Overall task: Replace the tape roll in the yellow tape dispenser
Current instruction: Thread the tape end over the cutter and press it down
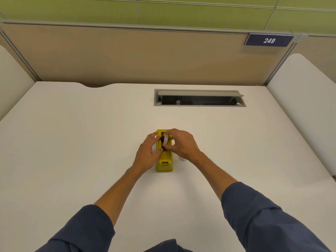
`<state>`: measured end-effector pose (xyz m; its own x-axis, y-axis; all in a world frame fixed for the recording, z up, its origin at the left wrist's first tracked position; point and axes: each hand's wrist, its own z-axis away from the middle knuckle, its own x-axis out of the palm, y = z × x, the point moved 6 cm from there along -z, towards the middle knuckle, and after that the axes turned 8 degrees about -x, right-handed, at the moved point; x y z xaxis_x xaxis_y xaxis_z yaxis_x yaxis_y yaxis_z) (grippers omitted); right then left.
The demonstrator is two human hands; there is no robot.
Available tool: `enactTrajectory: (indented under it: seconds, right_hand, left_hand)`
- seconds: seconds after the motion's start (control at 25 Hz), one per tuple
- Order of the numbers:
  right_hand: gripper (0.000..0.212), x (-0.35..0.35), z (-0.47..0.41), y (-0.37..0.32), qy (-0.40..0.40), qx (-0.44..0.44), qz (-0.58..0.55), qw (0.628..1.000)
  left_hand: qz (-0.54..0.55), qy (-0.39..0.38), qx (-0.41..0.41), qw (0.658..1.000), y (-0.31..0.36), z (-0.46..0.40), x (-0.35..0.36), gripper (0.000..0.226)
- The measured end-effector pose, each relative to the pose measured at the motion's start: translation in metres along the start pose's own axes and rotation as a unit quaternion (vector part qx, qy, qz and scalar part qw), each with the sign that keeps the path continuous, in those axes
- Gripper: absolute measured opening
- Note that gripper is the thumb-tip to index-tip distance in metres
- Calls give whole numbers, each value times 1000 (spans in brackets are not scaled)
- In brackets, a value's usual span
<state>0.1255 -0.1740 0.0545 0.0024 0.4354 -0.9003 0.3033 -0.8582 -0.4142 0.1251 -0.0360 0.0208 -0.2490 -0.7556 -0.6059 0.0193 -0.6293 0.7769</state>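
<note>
A person is sitting at a wide white desk [72,142], seen from a head-worn camera looking down over two outstretched arms in rolled dark blue sleeves [263,215]. Beige partition panels [127,55] are standing behind the desk, one carrying a single dark sign reading 249 [269,40]. One grey cable hatch [199,97] is sitting open, set into the desk beyond the hands.

One yellow tape dispenser [164,165] is lying near the middle of the desk, lengthwise, its cutter end pointing toward the person. The left hand [148,154] is resting against the dispenser's left side, fingers loosely curled on it, steadying it. The right hand [182,143] is reaching over the top, thumb and fingers pinched together on one whitish tape roll [165,139] that is sitting over the dispenser's open well, on or beside a dark hub.

Judging by this, the roll is being worked at the well; whether it is going in or coming out cannot be told. The next move is likely calling for keeping the base pinned while the roll and hub are guided squarely along the slots.

A small pale object [183,159] is peeking out just beside the right wrist; it is too hidden to identify.
</note>
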Motion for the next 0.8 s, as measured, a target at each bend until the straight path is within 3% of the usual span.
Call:
enactTrajectory:
  seconds: [0.4, 0.8]
  right_hand:
    - [40, 2, -3, -4, -3, -27, -8, 1000]
    - [34, 3, -8, -4, -3, 4, -64, 998]
  left_hand:
    - [0, 31, 4, 1000, 7, -2, -4, 43]
    - [-112, 44, 29, 992, 6, -8, 0, 46]
